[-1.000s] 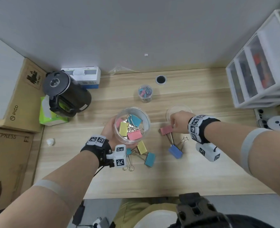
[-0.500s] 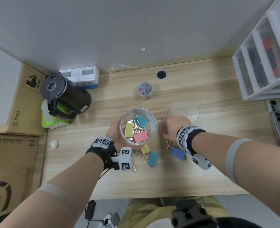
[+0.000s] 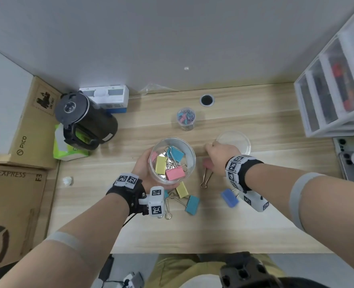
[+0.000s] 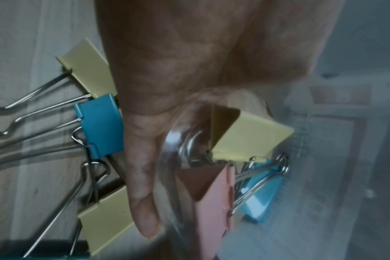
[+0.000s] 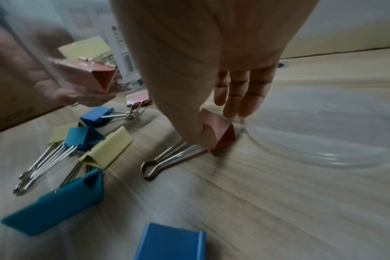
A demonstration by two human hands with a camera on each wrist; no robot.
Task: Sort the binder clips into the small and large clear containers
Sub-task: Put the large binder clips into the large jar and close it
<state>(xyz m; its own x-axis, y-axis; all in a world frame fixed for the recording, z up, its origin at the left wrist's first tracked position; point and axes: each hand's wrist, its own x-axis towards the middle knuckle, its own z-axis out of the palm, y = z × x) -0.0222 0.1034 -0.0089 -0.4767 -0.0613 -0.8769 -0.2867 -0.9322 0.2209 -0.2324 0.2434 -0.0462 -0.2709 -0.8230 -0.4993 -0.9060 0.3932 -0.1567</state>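
While our left hand (image 3: 145,169) cups the large clear container (image 3: 173,160), lifted off the wooden desk (image 3: 255,215) with clips inside, our right hand (image 3: 221,156) pinches a pink binder clip (image 5: 218,131) lying on the desk just right of it; other clips (image 3: 189,201) lie nearer, the small container (image 3: 186,118) farther back.

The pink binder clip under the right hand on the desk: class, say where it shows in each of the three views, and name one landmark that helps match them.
Head: the pink binder clip lies right of centre, partly under the right hand.
Left wrist: not in it.
Right wrist: centre, thumb on it.
Shared landmark: the large clear container with a pink clip inside.
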